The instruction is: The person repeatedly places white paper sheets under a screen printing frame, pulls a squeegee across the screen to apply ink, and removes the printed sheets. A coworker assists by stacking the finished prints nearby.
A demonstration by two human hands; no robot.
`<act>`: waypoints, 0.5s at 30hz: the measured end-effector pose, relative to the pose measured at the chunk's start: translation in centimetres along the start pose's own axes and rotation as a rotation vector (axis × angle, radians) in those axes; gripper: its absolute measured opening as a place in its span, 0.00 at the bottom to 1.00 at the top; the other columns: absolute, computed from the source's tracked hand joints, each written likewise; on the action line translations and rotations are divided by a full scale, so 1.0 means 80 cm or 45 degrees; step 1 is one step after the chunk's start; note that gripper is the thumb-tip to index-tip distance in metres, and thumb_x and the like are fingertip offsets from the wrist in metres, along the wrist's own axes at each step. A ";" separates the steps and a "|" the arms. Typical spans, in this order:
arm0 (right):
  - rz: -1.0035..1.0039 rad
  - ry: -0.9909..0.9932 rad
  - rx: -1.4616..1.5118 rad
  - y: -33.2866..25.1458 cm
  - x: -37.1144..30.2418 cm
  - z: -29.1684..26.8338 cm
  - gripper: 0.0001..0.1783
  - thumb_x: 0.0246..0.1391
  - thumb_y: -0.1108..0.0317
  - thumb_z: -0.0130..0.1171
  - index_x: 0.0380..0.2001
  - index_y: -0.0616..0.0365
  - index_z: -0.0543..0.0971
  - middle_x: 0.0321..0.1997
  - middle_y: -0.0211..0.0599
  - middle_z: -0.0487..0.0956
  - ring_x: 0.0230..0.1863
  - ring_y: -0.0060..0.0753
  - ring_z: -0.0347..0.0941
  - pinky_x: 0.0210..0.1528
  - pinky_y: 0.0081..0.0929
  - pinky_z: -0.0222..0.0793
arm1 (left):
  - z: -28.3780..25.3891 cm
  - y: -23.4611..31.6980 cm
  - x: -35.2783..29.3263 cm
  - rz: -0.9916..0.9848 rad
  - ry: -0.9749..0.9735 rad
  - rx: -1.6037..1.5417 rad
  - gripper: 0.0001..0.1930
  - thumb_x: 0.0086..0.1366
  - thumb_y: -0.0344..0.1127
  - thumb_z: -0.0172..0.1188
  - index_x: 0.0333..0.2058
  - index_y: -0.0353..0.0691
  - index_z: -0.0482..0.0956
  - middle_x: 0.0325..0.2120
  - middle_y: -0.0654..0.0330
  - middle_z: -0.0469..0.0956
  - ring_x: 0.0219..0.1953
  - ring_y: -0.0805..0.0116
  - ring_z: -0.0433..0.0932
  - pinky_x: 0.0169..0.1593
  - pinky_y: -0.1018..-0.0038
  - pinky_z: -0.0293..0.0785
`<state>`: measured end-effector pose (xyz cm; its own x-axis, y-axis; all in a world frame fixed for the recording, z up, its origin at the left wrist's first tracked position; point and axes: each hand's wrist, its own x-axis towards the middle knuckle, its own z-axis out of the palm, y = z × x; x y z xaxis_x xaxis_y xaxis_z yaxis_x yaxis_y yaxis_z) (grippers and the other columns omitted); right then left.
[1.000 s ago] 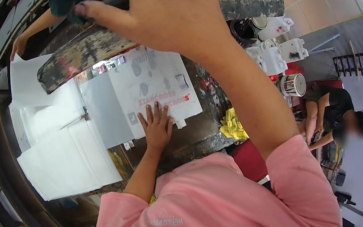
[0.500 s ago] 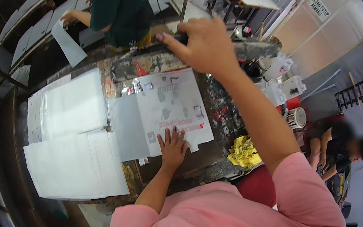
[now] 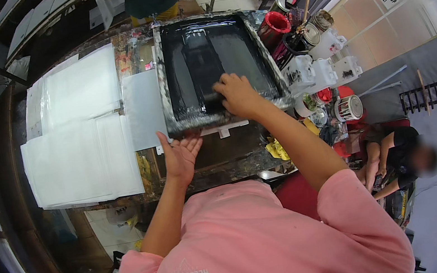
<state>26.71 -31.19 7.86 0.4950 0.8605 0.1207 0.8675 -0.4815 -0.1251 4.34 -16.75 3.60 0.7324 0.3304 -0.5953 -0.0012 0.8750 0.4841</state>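
Note:
A screen-printing frame [image 3: 165,88] lies lowered on the worktable, its mesh smeared with wet black ink. Over the near part of the mesh, my right hand [image 3: 239,96] is closed around a dark squeegee [image 3: 212,99], mostly lost against the ink. A darker stripe runs from there toward the far side. My left hand [image 3: 179,159] is at the frame's near left corner, fingers stretched out and palm turned up, with the fingertips by the lower edge. Beneath the frame, only a thin near strip of a white sheet [image 3: 236,125] shows. A grey translucent sheet [image 3: 142,111] sticks out to the left.
Two stacks of white sheets [image 3: 79,168] cover the table's left side. Ink pots, including a red one [image 3: 274,26], and white jugs [image 3: 299,72] crowd the right edge, with crumpled yellow cloth [image 3: 277,149] nearer. One person stands across the table; another sits at right.
The raised frame has come down over the printed white sheet. My right hand has moved from the far side to the mesh; my left hand has left the sheet and turned up.

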 end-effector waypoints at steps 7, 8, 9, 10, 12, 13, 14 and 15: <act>0.097 -0.145 0.133 -0.020 -0.074 0.092 0.22 0.54 0.70 0.65 0.54 0.48 0.80 0.52 0.32 0.81 0.58 0.42 0.74 0.59 0.50 0.62 | -0.063 -0.042 0.056 -0.227 0.248 0.057 0.72 0.63 0.88 0.46 0.75 0.20 0.33 0.65 0.32 0.68 0.68 0.40 0.73 0.71 0.53 0.72; 0.088 -0.187 0.093 -0.023 -0.075 0.098 0.23 0.54 0.70 0.65 0.54 0.47 0.80 0.52 0.31 0.81 0.58 0.41 0.75 0.60 0.50 0.62 | -0.073 -0.044 0.063 -0.248 0.184 0.062 0.73 0.63 0.88 0.45 0.75 0.19 0.31 0.66 0.31 0.67 0.68 0.40 0.72 0.71 0.53 0.71; 0.087 -0.179 0.076 -0.023 -0.072 0.105 0.23 0.54 0.70 0.65 0.55 0.47 0.80 0.53 0.32 0.81 0.58 0.41 0.74 0.60 0.51 0.62 | -0.085 -0.045 0.070 -0.268 0.121 0.065 0.74 0.62 0.89 0.45 0.75 0.19 0.30 0.67 0.31 0.66 0.69 0.39 0.72 0.71 0.53 0.71; 0.083 -0.172 0.060 -0.023 -0.068 0.112 0.23 0.54 0.70 0.65 0.55 0.47 0.80 0.53 0.32 0.80 0.59 0.41 0.74 0.60 0.52 0.61 | -0.096 -0.049 0.074 -0.286 0.060 0.065 0.75 0.62 0.89 0.44 0.75 0.19 0.28 0.68 0.30 0.65 0.69 0.38 0.71 0.71 0.53 0.71; 0.075 -0.155 0.038 -0.017 -0.051 0.134 0.22 0.56 0.70 0.64 0.55 0.46 0.79 0.54 0.32 0.80 0.59 0.41 0.74 0.62 0.55 0.61 | -0.086 -0.050 0.071 -0.307 0.229 0.099 0.75 0.62 0.89 0.43 0.75 0.19 0.26 0.69 0.29 0.62 0.70 0.38 0.70 0.72 0.52 0.71; 0.069 -0.138 0.028 -0.006 -0.033 0.145 0.22 0.57 0.69 0.63 0.56 0.46 0.79 0.55 0.32 0.80 0.59 0.41 0.74 0.62 0.57 0.62 | -0.078 -0.051 0.070 -0.312 0.315 0.116 0.75 0.63 0.89 0.42 0.75 0.19 0.25 0.70 0.28 0.60 0.70 0.38 0.70 0.72 0.52 0.71; 0.064 -0.105 0.022 0.005 -0.006 0.156 0.21 0.58 0.69 0.62 0.56 0.46 0.79 0.55 0.32 0.79 0.60 0.41 0.74 0.63 0.58 0.62 | -0.076 -0.050 0.072 -0.309 0.297 0.132 0.74 0.63 0.90 0.41 0.75 0.19 0.25 0.71 0.27 0.59 0.70 0.37 0.70 0.72 0.52 0.70; 0.058 -0.076 -0.067 0.018 0.028 0.167 0.20 0.59 0.68 0.61 0.56 0.46 0.79 0.56 0.31 0.79 0.60 0.42 0.74 0.64 0.61 0.62 | -0.077 -0.051 0.068 -0.297 0.288 0.145 0.74 0.63 0.90 0.40 0.75 0.19 0.25 0.71 0.27 0.59 0.70 0.37 0.70 0.72 0.52 0.70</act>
<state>28.39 -27.73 -5.22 0.5313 0.8453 0.0567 0.8465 -0.5269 -0.0767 4.16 -16.33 -5.56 0.5344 0.2077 -0.8193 0.2339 0.8951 0.3795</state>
